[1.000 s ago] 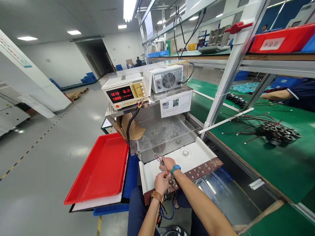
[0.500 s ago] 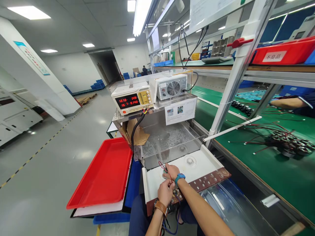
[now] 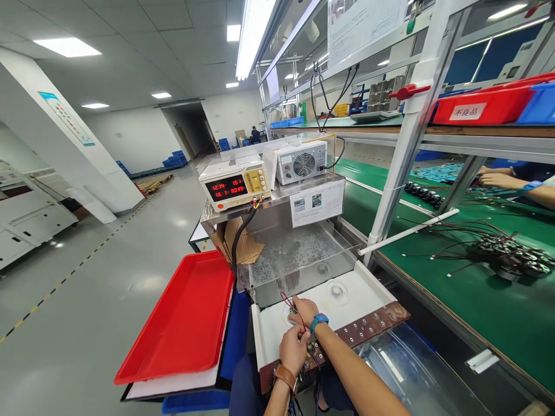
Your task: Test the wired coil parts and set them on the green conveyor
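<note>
My right hand (image 3: pixel 306 312), with a blue band at its wrist, is closed on a small green circuit board (image 3: pixel 293 310) over the white fixture tray (image 3: pixel 318 300). A red wire (image 3: pixel 284 296) loops up from the board and runs back to my left hand (image 3: pixel 293 348). The fingers of my left hand are pinched around the wire's end, just above the brown terminal strip (image 3: pixel 359 331) with its rows of metal studs. Dark cables hang below that strip. My fingers hide most of the board.
A power supply (image 3: pixel 234 185) with red digits stands ahead, beside a grey fan unit (image 3: pixel 302 162). At left lies a red tray (image 3: pixel 182 318). On the green bench (image 3: pixel 411 242) at right are wired parts (image 3: pixel 511 254) and a white bar (image 3: pixel 407 232). A co-worker's hands (image 3: pixel 503 178) are beyond.
The view has tilted and shifted slightly. My hands keep nearly the same hold over the fixture. The power supply's digits have changed a little, and more of the co-worker's hands shows.
</note>
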Demonstrator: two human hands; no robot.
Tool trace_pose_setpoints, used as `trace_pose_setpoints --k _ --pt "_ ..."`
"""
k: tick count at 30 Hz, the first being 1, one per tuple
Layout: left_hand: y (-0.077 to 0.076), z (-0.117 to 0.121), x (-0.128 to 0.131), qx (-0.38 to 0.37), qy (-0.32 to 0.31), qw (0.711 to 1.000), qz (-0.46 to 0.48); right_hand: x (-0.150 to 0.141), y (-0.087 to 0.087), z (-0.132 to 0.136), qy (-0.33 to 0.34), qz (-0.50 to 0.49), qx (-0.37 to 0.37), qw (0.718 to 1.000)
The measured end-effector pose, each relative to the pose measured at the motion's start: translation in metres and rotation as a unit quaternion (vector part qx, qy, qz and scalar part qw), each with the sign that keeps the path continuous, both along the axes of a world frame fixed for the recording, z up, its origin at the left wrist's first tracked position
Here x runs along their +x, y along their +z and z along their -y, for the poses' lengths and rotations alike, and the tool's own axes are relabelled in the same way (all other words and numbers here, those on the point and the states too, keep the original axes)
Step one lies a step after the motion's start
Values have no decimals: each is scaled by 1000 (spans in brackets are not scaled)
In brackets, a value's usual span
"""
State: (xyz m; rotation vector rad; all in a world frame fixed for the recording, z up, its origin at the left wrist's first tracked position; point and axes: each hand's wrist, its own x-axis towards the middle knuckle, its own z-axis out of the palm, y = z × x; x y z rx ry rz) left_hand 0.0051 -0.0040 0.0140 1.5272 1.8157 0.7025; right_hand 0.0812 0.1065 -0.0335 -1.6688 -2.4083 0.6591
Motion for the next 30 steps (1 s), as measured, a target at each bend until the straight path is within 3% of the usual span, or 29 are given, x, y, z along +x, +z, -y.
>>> trace_pose_setpoints --k 9,11,13,15,18,20,23,27,30 --pt "-7 -2 -4 29 -12 999 35 1 18 4 -9 -17 36 999" --pt "-12 -4 -6 47 5 997 67 8 25 2 -80 -67 54 993" --pt "-18 -7 -9 55 22 991 116 29 35 -3 -192 -144 74 968" --pt "-23 -10 -12 53 37 984 164 70 47 -9 -305 -221 104 920" --pt "-28 -14 -13 41 47 977 205 168 69 -13 -453 -279 165 830" --pt "-31 -15 -14 23 45 978 202 247 82 -9 -554 -258 208 764" --pt "-37 -19 -15 -10 35 982 187 358 88 5 -664 -187 196 697" --pt "-45 -29 -20 -60 33 979 191 455 78 22 -731 -124 178 647" --pt "-49 -38 -24 -98 36 972 211 485 69 24 -708 -131 192 667"
